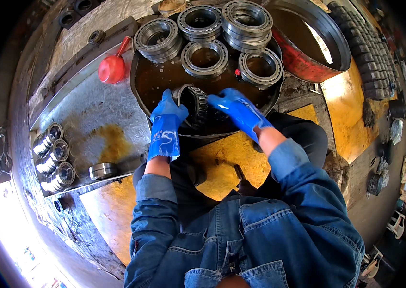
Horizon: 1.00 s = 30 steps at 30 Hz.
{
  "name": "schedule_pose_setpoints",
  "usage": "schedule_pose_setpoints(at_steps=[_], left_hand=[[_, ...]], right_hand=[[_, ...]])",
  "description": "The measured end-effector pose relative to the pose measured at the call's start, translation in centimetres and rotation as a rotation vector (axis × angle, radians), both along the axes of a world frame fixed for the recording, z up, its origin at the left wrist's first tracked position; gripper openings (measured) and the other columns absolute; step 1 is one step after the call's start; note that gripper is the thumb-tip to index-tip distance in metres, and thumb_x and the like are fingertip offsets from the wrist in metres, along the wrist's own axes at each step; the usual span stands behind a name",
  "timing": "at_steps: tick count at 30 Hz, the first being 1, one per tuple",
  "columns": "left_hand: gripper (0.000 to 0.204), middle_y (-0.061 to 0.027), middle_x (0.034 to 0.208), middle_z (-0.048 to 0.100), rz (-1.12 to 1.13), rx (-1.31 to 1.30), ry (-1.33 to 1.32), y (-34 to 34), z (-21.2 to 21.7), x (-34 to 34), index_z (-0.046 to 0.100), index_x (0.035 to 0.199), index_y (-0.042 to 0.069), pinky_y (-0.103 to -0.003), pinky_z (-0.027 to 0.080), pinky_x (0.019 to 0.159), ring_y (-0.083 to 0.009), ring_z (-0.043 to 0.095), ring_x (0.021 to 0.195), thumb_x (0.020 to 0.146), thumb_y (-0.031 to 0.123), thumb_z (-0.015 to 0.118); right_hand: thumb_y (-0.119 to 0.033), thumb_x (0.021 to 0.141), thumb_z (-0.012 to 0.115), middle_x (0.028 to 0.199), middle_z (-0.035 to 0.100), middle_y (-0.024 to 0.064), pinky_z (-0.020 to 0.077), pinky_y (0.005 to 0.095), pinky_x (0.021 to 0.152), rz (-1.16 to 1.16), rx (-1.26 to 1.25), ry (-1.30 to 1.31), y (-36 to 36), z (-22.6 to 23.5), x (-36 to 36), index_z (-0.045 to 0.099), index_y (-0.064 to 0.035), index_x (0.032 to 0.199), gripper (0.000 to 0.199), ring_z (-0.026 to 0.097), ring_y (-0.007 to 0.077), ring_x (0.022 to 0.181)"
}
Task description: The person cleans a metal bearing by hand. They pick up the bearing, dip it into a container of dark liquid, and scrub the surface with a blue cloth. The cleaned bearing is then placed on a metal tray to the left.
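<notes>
My left hand [168, 109], in a blue rubber glove, grips the left rim of a roller bearing [194, 106] that stands on edge, its rollers facing right. The bearing is held at the near side of a round metal tub [141, 91] of dark brown liquid. My right hand [234, 104], in a matching glove, reaches in from the right with its fingers stretched to the bearing's roller side. Whether those fingertips touch the rollers is hard to make out. Beyond my hands, several steel bearing rings [205, 58] stand over the tub, some stacked.
A red ladle-like pan [112, 69] rests on the metal tray [85, 103] at left, with stacked bearings [60, 151] and a loose ring [103, 171]. A red drum [304, 60] stands at far right beside rows of dark parts [371, 53]. Yellow sheeting [227, 161] lies below.
</notes>
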<state>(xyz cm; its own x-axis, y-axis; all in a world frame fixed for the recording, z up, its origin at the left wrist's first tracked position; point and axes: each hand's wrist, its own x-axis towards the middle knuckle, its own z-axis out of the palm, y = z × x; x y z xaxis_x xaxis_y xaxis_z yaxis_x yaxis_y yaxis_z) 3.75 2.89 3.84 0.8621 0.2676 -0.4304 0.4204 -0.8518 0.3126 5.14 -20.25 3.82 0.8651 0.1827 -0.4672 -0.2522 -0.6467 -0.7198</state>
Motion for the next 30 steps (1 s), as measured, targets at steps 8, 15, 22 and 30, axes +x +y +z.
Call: schedule_pose_setpoints(at_steps=[8,15,22,30], left_hand=[[0.080,-0.0221,0.144,0.058,0.015,0.041,0.050,-0.2,0.5,0.3,0.035,0.156,0.012,-0.048,0.050,0.107,-0.0385,0.061,0.129,0.085,0.032,0.067],[0.084,-0.0202,0.147,0.057,0.019,0.010,0.072,-0.3,0.7,0.1,0.033,0.158,0.013,-0.048,0.049,0.109,-0.0377,0.060,0.131,0.085,0.032,0.068],[0.085,-0.0202,0.148,0.055,0.023,-0.009,0.078,-0.5,0.9,0.1,0.032,0.158,0.014,-0.048,0.049,0.109,-0.0366,0.059,0.133,0.084,0.031,0.070],[0.090,-0.0180,0.151,0.053,-0.028,0.085,0.079,-1.4,1.3,0.0,0.028,0.162,0.018,-0.046,0.049,0.109,-0.0352,0.059,0.132,0.083,0.030,0.071]], right_hand=[[-0.054,0.085,0.070,0.113,0.071,0.0293,0.0515,0.0463,0.098,-0.030,-0.394,-0.072,-3.7,-2.6,3.1,0.075,0.0033,0.110,0.063,0.068,0.0417,0.111],[-0.044,0.085,0.070,0.114,0.071,0.0256,0.0532,0.0463,0.096,-0.083,-0.345,-0.080,-2.5,-8.0,5.8,0.077,-0.0065,0.107,0.044,0.068,0.0390,0.113],[-0.035,0.080,0.074,0.113,0.073,0.0216,0.0552,0.0486,0.093,0.076,-0.595,-0.295,-2.4,-10.3,5.3,0.081,-0.0104,0.100,0.032,0.069,0.0419,0.107],[-0.043,0.091,0.074,0.111,0.075,0.0184,0.0572,0.0386,0.090,-0.245,-0.009,-0.046,-2.6,-0.6,4.8,0.072,0.0009,0.118,0.052,0.073,0.0294,0.105]])
